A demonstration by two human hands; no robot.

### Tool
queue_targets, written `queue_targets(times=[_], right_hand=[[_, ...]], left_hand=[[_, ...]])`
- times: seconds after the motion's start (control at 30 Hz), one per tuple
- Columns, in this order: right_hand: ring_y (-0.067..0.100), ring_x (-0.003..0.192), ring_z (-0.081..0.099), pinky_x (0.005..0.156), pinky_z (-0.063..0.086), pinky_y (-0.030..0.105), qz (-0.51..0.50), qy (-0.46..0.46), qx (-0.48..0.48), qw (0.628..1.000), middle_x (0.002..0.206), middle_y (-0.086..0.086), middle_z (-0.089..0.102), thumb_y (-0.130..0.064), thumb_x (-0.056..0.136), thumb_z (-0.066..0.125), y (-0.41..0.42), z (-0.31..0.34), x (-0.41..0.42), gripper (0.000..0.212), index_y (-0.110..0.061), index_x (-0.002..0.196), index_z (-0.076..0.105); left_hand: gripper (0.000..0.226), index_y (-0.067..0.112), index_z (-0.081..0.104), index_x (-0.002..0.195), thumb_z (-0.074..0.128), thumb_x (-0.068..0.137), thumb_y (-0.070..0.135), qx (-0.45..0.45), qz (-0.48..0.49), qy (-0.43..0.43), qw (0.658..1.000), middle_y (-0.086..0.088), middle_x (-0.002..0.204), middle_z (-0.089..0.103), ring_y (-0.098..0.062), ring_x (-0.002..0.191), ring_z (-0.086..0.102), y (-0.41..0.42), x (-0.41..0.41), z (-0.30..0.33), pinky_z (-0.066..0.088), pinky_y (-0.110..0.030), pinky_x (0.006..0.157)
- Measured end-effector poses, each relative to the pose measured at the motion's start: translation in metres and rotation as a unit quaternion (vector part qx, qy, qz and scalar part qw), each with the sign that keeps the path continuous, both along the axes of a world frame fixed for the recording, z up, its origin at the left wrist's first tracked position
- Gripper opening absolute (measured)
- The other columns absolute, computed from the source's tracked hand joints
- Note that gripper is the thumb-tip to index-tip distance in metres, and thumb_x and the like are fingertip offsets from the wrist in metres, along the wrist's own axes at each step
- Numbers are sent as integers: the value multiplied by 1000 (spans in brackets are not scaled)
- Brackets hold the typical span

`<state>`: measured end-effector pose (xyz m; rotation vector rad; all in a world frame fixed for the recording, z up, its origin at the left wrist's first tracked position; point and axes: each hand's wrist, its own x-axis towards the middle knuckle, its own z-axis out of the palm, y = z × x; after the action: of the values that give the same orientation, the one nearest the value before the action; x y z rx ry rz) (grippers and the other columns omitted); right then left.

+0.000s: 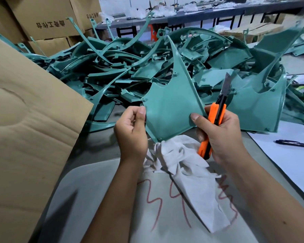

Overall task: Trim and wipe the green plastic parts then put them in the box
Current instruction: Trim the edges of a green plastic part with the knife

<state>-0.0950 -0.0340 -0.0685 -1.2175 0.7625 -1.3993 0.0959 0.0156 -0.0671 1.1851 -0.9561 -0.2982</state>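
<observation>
Hands steady a green part (170,109) above the cloth (182,174): left fingers (141,112) pinch its edge, right hand (221,135) grips part and knife (216,120). Exposed blade could slip toward the thumb.

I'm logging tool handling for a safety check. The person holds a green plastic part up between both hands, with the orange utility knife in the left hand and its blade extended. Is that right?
One detail is wrong: the orange utility knife is in the right hand, not the left. The head view shows it. The rest stands: both hands hold the green plastic part, the left hand pinching its edge, and the blade is extended.
</observation>
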Motion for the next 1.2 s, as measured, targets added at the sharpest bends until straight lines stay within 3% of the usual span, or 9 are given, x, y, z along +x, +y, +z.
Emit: queue_targets(times=[0.17,0.37,0.5,0.67,0.83,0.9,1.0,1.1,1.2], right_hand=[[20,41,44,44,37,25,2,-19,30,999,78,20,56,-22,76,83,-1,5,-3,47,2,105,55],[19,41,42,39,39,27,30,-8,47,998,72,16,54,-18,78,81,0,5,-5,44,3,105,53],[18,40,41,41,37,28,52,21,32,998,56,-1,46,-16,79,80,2,4,-6,32,-12,95,53],[17,41,41,44,37,28,54,-7,44,998,65,7,48,-16,80,78,1,6,-7,34,-4,97,51],[17,41,40,42,40,25,86,-49,67,993,96,24,50,-20,84,76,-2,9,-11,37,-4,109,54],[16,40,40,42,39,25,106,-47,61,991,97,27,47,-23,87,74,-3,10,-14,35,0,107,58],[15,40,40,42,39,26,106,-43,56,992,97,24,48,-29,84,82,-4,9,-15,59,14,112,52],[15,41,42,43,39,24,100,-25,19,995,89,20,53,-48,73,90,-3,9,-13,68,4,105,60],[16,45,44,45,38,23,49,9,-26,998,76,14,57,-70,77,78,0,8,-11,54,-19,88,65]], left_hand=[[69,24,61,49,37,112,36,60,0,164,985,0,53,63,-15,47,59,-1,2,7,52,-33,48],[38,13,61,92,47,107,45,61,-49,141,987,1,67,64,-17,56,58,-1,6,7,42,-25,46],[35,4,52,78,57,106,25,20,-9,40,999,-6,59,41,-21,55,34,0,10,7,30,-40,48],[42,14,50,69,50,109,27,52,30,-21,998,1,48,52,-17,40,49,4,16,5,42,-27,45],[69,23,52,45,40,108,50,100,-19,106,989,-1,46,52,-16,43,52,3,24,6,40,-23,46],[66,25,66,58,38,102,64,146,-145,196,959,-6,63,63,-18,53,60,7,30,10,45,-27,47],[71,22,72,122,44,89,79,200,-358,217,886,-12,117,73,-32,94,73,12,28,12,61,-41,64],[30,22,79,108,79,84,39,171,-375,142,900,-11,115,77,-28,102,75,12,11,12,62,-41,77],[24,8,75,113,72,89,6,70,-313,41,946,-12,114,77,-27,105,74,11,-4,18,60,-41,90]])
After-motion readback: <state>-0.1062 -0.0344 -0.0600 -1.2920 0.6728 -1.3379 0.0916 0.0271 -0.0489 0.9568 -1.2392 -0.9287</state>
